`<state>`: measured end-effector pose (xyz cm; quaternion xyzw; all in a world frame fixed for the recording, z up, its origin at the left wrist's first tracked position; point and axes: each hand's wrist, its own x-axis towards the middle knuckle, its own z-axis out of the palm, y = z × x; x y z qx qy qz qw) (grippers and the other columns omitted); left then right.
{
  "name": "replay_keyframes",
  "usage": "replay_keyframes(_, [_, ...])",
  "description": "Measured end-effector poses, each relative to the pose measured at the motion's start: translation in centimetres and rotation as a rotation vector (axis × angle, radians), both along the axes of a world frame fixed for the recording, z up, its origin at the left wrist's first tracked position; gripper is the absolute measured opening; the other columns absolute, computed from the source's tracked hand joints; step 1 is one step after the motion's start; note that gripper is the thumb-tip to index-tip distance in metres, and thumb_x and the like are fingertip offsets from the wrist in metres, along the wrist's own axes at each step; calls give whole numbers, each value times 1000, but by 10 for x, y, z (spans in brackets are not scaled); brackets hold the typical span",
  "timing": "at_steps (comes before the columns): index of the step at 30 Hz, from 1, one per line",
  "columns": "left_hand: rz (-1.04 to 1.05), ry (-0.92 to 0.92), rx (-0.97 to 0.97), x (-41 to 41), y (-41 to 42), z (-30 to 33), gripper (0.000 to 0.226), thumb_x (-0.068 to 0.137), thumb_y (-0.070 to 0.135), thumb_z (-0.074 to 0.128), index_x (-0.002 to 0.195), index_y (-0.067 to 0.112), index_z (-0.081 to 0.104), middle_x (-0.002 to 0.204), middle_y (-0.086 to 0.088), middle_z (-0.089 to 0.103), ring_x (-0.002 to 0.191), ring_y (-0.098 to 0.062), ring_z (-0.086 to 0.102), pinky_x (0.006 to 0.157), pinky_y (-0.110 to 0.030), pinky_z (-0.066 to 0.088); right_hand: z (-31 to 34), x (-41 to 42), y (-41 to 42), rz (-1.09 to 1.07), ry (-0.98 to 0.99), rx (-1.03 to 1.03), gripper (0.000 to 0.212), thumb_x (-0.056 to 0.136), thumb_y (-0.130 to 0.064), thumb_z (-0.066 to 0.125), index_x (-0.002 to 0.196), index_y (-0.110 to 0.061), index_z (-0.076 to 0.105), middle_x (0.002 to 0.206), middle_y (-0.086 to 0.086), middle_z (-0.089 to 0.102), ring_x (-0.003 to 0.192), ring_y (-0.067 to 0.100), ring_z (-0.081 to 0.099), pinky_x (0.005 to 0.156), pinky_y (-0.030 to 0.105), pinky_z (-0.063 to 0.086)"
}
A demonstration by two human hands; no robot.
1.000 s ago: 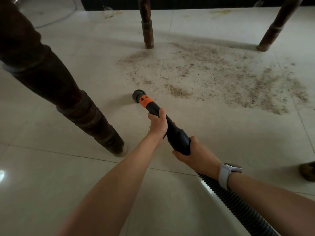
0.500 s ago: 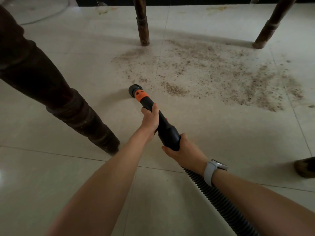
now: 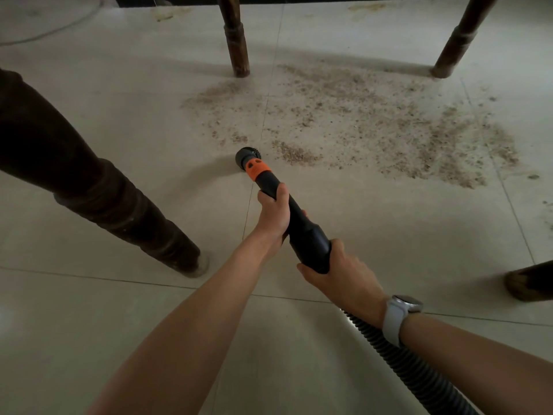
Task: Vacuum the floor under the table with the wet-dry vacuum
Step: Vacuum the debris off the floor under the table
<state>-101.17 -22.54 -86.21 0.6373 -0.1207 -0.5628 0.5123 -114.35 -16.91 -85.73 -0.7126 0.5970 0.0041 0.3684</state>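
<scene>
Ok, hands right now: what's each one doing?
Left hand: closed round the vacuum wand, nearer the nozzle.
Right hand: closed round the wand's rear end, by the hose.

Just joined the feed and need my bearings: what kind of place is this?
Probably an indoor dining or living area, seen from under a table: pale glossy floor tiles, turned dark wooden table legs, and crumb-like debris scattered between them.

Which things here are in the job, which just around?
In the job: nozzle, wand, hose, debris, left hand, right hand.
Just around: table legs, watch, cord.
</scene>
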Motion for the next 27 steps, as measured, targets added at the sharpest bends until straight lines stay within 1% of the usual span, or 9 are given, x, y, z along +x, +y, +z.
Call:
replay_keyframes(2, [-1,29,-4,-3,2,0,53,101,29,37,144,11,11,91,-7,48,70,-23,58,72,-38,53,2,-4,2,13,26,-30,51,86,-56,55,113,-16,39,96,0,60,81,21,61,63,29,45])
replay_keyframes(4, [-13,50,-5,-7,4,-1,50,101,29,37,142,11,15,92,-9,49,69,-23,57,71,-38,53,3,-8,4,20,53,-53,51,86,-57,54,113,-16,39,94,-1,58,80,21,60,61,27,41])
replay_keyframes(6, [-26,62,-6,-11,5,-1,48,101,29,37,141,12,16,92,-10,49,68,-23,57,68,-37,53,3,-12,6,12,53,-52,51,86,-57,55,113,-16,39,94,-1,59,80,21,61,61,27,42])
replay_keyframes(9, [-52,43,-2,-15,6,-1,46,101,28,38,139,12,18,93,-10,48,68,-23,56,66,-36,54,2,-16,9,-4,1,8,51,86,-57,55,114,-17,38,89,-4,55,74,18,58,64,29,50])
replay_keyframes(14, [-99,10,30,-20,7,1,45,101,28,38,138,13,18,96,-11,48,66,-23,57,66,-37,54,1,-21,14,-45,-79,68,51,85,-54,57,113,-15,40,89,-2,56,80,19,62,70,31,53])
replay_keyframes(20, [-117,-3,42,-23,4,4,48,101,28,40,139,10,18,91,-9,48,64,-23,57,65,-38,53,0,-20,17,-111,-127,65,50,84,-54,59,110,-16,41,86,-4,53,75,16,57,66,30,51])
replay_keyframes(24, [-122,-12,58,-25,4,6,49,101,28,39,141,10,16,93,-10,49,66,-23,57,64,-37,53,1,-22,17,-108,-141,82,50,85,-54,58,113,-16,40,87,-5,52,68,12,54,53,19,43])
replay_keyframes(25, [-121,-14,62,-25,3,7,50,101,28,39,141,10,16,94,-10,49,66,-23,57,64,-36,52,1,-23,16,-100,-140,86,50,86,-54,57,114,-16,40,88,-4,53,69,12,54,52,18,43])
replay_keyframes(27, [-121,-7,64,-28,0,10,50,101,27,39,142,10,15,94,-10,48,67,-23,57,65,-37,52,2,-25,14,-91,-133,83,50,86,-55,56,113,-17,39,91,-2,56,73,16,59,59,24,49])
